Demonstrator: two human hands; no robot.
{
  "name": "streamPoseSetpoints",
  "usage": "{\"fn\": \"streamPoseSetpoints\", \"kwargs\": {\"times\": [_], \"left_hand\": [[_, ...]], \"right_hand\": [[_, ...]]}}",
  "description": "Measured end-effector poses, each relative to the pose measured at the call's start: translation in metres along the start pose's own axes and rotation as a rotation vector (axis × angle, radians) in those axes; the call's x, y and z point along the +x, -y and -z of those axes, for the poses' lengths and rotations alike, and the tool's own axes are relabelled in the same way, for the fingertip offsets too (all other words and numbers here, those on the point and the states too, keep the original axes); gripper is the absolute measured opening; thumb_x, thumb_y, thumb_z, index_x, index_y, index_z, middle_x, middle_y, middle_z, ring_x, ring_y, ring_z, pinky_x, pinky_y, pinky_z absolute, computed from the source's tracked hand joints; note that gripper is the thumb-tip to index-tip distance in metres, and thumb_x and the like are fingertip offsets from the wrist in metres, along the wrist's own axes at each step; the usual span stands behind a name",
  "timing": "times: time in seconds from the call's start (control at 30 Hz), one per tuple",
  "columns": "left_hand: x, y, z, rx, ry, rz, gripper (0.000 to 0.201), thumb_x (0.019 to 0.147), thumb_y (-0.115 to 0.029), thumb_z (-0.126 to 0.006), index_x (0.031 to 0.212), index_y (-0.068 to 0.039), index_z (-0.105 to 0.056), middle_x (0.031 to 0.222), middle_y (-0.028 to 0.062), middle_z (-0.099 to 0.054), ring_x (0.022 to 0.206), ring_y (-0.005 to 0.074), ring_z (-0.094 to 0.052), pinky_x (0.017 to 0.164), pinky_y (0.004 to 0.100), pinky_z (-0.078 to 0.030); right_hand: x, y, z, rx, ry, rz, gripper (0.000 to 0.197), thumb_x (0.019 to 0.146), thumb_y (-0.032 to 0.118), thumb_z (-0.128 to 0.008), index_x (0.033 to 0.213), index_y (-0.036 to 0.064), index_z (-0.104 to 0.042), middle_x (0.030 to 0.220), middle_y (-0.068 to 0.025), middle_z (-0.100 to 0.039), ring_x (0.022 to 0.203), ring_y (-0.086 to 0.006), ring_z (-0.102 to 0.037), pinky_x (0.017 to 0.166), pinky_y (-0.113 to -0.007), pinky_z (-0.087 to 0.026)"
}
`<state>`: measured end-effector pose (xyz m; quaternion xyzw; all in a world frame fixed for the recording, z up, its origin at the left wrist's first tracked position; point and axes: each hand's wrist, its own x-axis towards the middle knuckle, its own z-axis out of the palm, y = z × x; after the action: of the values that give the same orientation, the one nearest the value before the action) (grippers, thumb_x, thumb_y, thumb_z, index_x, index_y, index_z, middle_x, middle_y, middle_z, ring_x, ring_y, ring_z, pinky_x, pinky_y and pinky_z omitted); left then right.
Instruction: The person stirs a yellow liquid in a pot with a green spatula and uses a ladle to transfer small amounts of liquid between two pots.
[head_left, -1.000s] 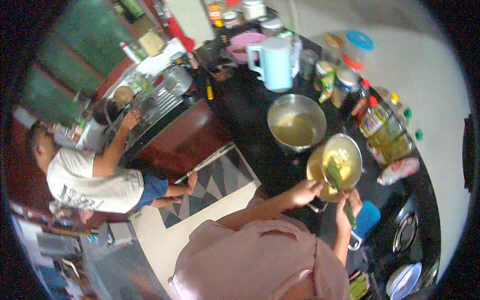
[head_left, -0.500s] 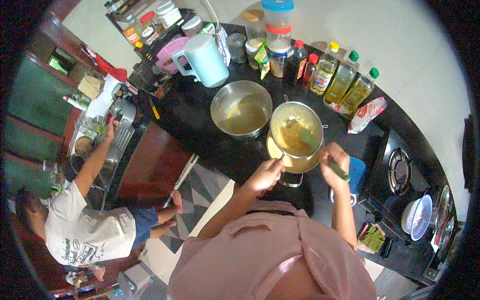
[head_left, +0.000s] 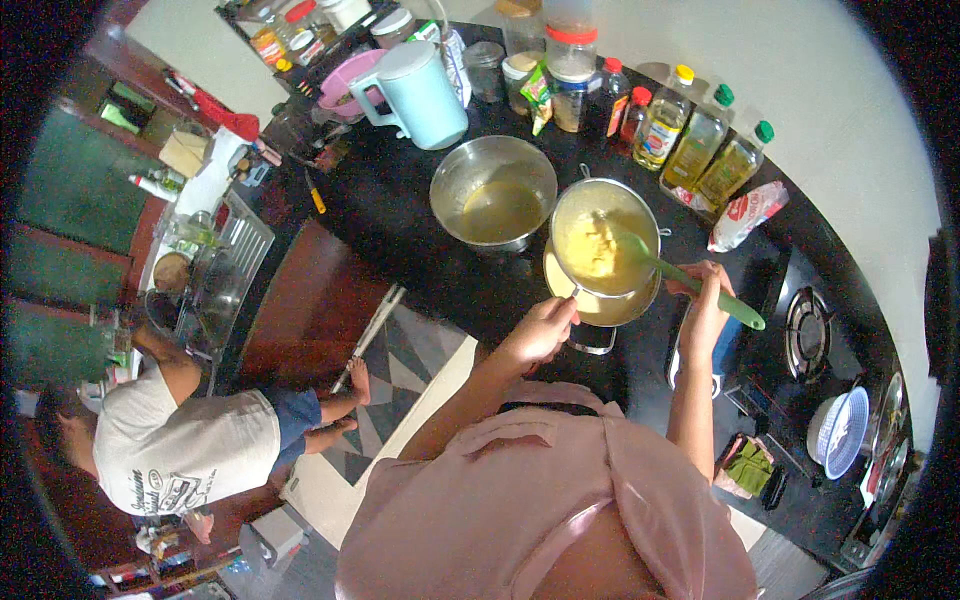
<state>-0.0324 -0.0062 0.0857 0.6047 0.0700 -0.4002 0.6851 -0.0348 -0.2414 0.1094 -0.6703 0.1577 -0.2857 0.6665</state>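
Fingers of the left hand (head_left: 541, 333) are closed on the sieve (head_left: 637, 208) by its handle, over the pot (head_left: 641, 308) on the worktop (head_left: 390, 222); those of the right hand (head_left: 705, 287) wrap the green spatula (head_left: 668, 267), whose blade is among yellow mash (head_left: 592, 246).
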Motion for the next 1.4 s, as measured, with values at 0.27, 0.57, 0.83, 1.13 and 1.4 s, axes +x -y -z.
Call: {"fn": "streamPoseSetpoints", "kwargs": {"times": [0.27, 0.57, 0.83, 1.13, 1.4], "left_hand": [[0.005, 0.005, -0.010, 0.113, -0.042, -0.079, 0.031, 0.093, -0.036, -0.039, 0.082, -0.008, -0.049, 0.050, -0.0048, -0.034, 0.035, 0.0050, -0.025, 0.031, 0.0241, -0.017], [-0.001, 0.000, -0.002, 0.113, 0.020, 0.024, 0.031, 0.093, -0.039, -0.036, 0.085, -0.011, -0.045, 0.052, -0.0069, -0.032, 0.037, 0.0045, -0.024, 0.032, 0.0227, -0.018], [-0.003, -0.002, -0.008, 0.102, -0.014, -0.028, 0.031, 0.094, -0.037, -0.037, 0.082, -0.010, -0.046, 0.051, -0.0068, -0.031, 0.037, 0.0045, -0.024, 0.032, 0.0233, -0.018], [0.001, 0.003, -0.007, 0.046, 0.059, 0.062, 0.030, 0.094, -0.038, -0.036, 0.083, -0.011, -0.045, 0.051, -0.0063, -0.032, 0.036, 0.0051, -0.025, 0.032, 0.0230, -0.019], [-0.001, -0.002, -0.003, 0.087, 0.048, 0.005, 0.033, 0.094, -0.039, -0.036, 0.084, -0.010, -0.047, 0.051, -0.0051, -0.033, 0.035, 0.0055, -0.025, 0.032, 0.0232, -0.019]], "right_hand": [[-0.025, 0.013, -0.027, -0.458, 0.429, 0.525, 0.007, 0.069, -0.003, -0.054, 0.063, -0.0004, -0.050, 0.064, -0.0132, -0.050, 0.057, -0.0274, -0.052, 0.054, -0.034, -0.043], [0.027, 0.031, -0.001, -0.274, 0.275, 0.197, 0.030, 0.086, 0.018, -0.054, 0.064, -0.0022, -0.053, 0.058, -0.0047, -0.049, 0.055, -0.0121, -0.045, 0.051, -0.029, -0.037], [0.025, -0.006, 0.011, -0.143, 0.000, -0.136, 0.037, 0.090, 0.031, -0.048, 0.068, 0.0007, -0.052, 0.060, -0.0089, -0.056, 0.050, -0.0162, -0.058, 0.048, -0.028, -0.046], [-0.009, -0.014, -0.009, 0.318, -0.092, -0.529, 0.032, 0.088, 0.032, -0.050, 0.080, 0.0004, -0.050, 0.065, -0.0098, -0.055, 0.051, -0.0194, -0.058, 0.051, -0.031, -0.051], [0.008, 0.015, -0.009, -0.339, 0.214, 0.312, 0.011, 0.080, 0.004, -0.054, 0.069, -0.0006, -0.053, 0.067, -0.0090, -0.055, 0.061, -0.0179, -0.056, 0.058, -0.030, -0.047]]}}
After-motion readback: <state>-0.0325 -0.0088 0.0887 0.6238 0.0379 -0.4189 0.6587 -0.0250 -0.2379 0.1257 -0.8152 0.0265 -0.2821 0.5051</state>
